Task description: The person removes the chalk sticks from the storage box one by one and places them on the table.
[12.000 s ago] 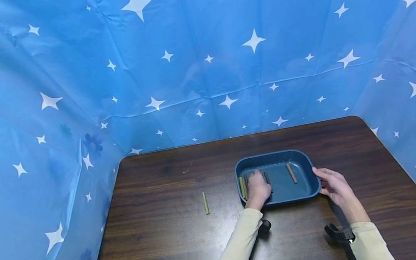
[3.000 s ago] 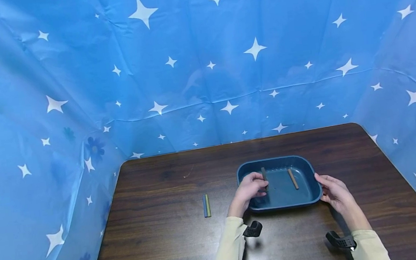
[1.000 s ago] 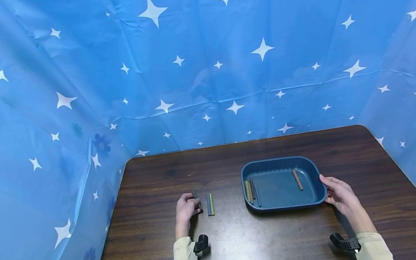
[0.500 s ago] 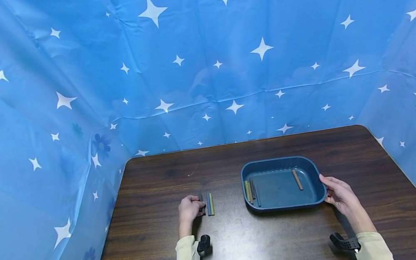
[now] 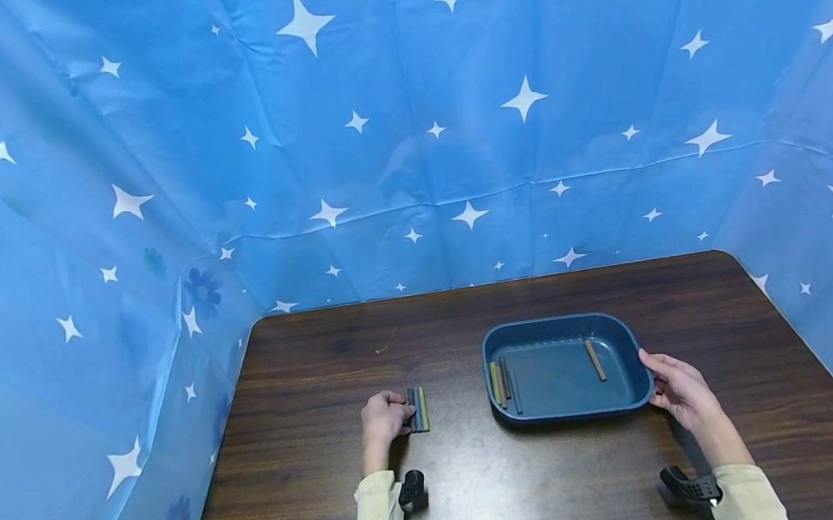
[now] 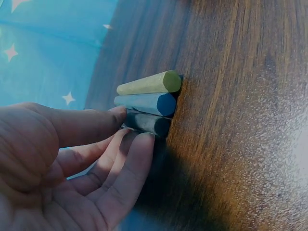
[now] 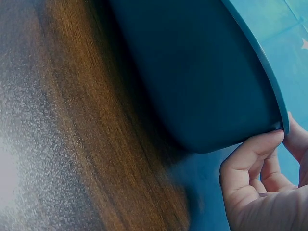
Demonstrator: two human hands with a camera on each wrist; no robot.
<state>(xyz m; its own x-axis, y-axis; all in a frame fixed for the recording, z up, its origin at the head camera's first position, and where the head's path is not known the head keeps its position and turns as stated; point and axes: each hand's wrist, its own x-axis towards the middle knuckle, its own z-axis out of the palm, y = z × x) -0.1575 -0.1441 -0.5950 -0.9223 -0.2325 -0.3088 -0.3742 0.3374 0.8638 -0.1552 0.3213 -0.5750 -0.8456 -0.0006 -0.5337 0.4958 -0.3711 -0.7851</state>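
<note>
Pinching with the left hand (image 5: 384,420) a dark stick (image 6: 149,124) on the surface (image 5: 307,371), beside a blue stick (image 6: 144,103) and a yellow-green stick (image 6: 149,83). Gripping with the right hand (image 5: 681,389) a blue tray (image 5: 567,415) by its rim, with more sticks (image 5: 506,379) and an orange-brown stick (image 5: 595,360) inside. With a starry curtain (image 5: 392,162) behind.

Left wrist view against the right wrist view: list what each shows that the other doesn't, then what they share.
Only the left wrist view: the left hand pinching a dark stick, with a blue stick and a yellow-green stick lined up beside it.

Only the right wrist view: the right hand holding the blue tray at its rim.

Both: the wooden table and the starred blue backdrop.
</note>
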